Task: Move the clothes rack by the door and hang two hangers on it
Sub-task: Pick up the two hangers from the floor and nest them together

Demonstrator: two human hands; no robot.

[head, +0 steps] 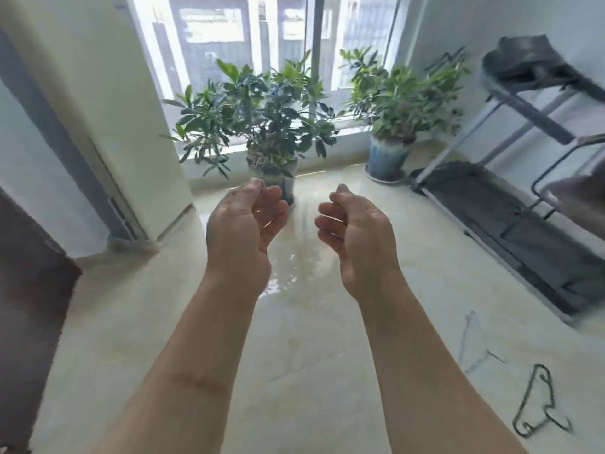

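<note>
Both of my bare arms reach forward over a glossy cream floor. My left hand [244,224] and my right hand [355,234] hover side by side at mid frame, palms facing each other, fingers loosely curled and apart, holding nothing. Two wire hangers lie on the floor at the lower right: a pale blue one [473,344] and a dark metal one [538,404] nearer the frame's edge. Both are well to the right of and below my right hand. No clothes rack is clearly recognisable in this view.
A potted plant [262,126] stands just beyond my hands by the window, a second one in a blue pot [391,126] to its right. A treadmill [510,204] fills the right side. A white column [108,109] and a dark wooden panel [29,290] stand at left.
</note>
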